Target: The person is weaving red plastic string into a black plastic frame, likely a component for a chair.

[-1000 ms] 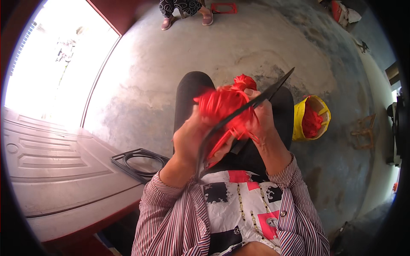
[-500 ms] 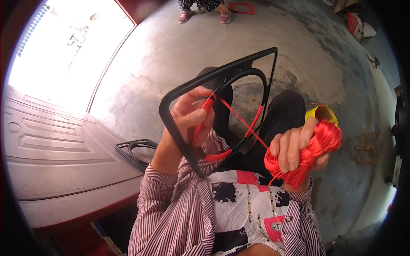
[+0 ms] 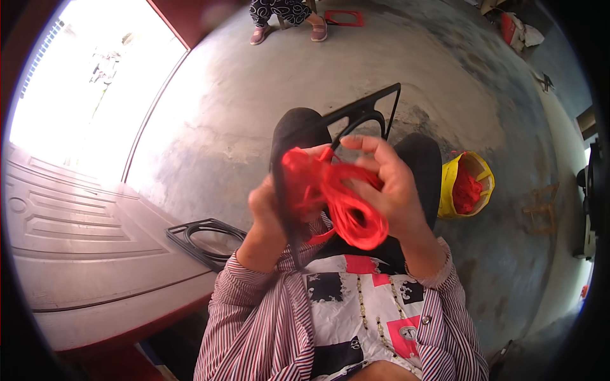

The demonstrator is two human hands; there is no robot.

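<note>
My half-curled right hand point(image 3: 397, 193) has brought the looped red cord bundle point(image 3: 345, 213) from four o'clock to the centre, so it joins my left hand point(image 3: 262, 206) at the black angular frame point(image 3: 349, 110); through blur, I cannot tell either grip.

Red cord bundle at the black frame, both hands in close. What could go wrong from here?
1. Snag: the red cord bundle has open loops close to the black frame; they might catch on it.
2. Drop: if the right hand loses the bundle, it could fall and tangle; the left hand is blurred, so its grip is unclear.
</note>
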